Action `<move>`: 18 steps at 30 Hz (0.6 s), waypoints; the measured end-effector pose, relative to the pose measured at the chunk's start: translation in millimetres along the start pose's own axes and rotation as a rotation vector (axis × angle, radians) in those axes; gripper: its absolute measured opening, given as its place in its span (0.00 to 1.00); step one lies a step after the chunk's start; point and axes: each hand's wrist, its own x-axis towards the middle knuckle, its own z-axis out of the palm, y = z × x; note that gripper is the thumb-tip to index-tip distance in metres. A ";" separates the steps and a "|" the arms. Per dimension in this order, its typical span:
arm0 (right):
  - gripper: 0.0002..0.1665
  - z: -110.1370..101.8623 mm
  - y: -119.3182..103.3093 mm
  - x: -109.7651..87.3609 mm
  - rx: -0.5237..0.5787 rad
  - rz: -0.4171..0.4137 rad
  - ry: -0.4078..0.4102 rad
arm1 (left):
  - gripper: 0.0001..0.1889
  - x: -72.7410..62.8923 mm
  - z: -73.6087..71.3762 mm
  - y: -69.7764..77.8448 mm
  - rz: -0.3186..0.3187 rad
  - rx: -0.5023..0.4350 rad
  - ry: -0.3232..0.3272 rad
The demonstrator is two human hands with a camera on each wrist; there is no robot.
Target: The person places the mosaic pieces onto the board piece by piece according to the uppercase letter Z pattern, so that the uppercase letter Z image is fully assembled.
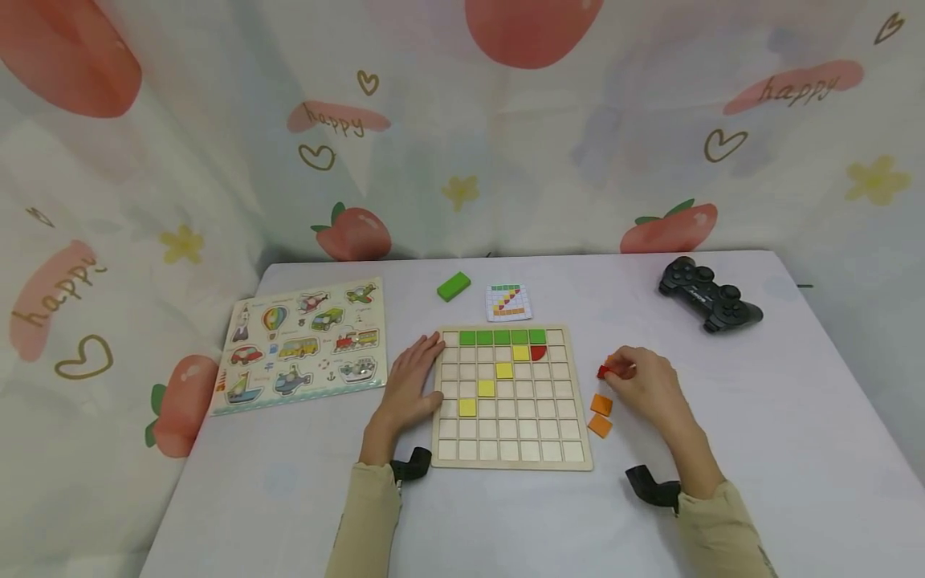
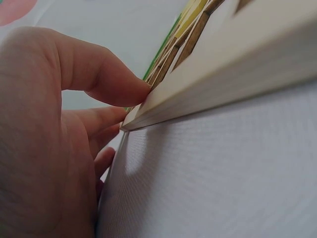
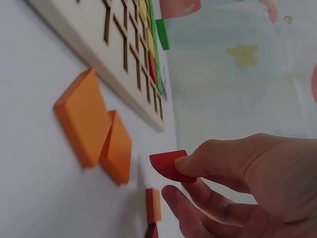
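Black game controller [image 1: 702,295] lies far right on white table [image 1: 780,417]; vehicle picture board [image 1: 303,347], left side; peach-print curtain [image 1: 520,152] behind.

Head view: bright, even, diffuse light; pale shadow on the tablecloth [image 1: 506,522] beside the right forearm [image 1: 690,449]. Wrist views: dimmer, greyer. Left: soft shadow beneath the board's [image 2: 237,64] corner. Right: smudged shadow near the orange tiles [image 3: 84,119]; backdrop [image 3: 208,89] possibly out of focus.
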 end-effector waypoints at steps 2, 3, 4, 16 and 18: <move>0.08 3.1 -9.0 6.1 0.077 0.015 -0.011 | 0.46 0.1 0.2 0.3 -0.002 0.001 -0.002; 0.09 5.9 -14.0 9.3 0.114 0.022 -0.021 | 0.46 0.2 0.2 0.6 -0.007 0.004 -0.006; 0.10 9.9 -18.9 13.1 0.150 0.027 -0.034 | 0.46 0.0 0.1 0.6 -0.010 0.004 -0.007; 0.04 73.1 -55.1 29.5 0.323 -0.047 -0.022 | 0.46 -0.2 -0.7 0.8 -0.010 0.004 -0.024; 0.04 76.5 -58.7 30.1 0.324 -0.039 0.005 | 0.46 0.1 -1.2 0.8 -0.011 0.007 -0.023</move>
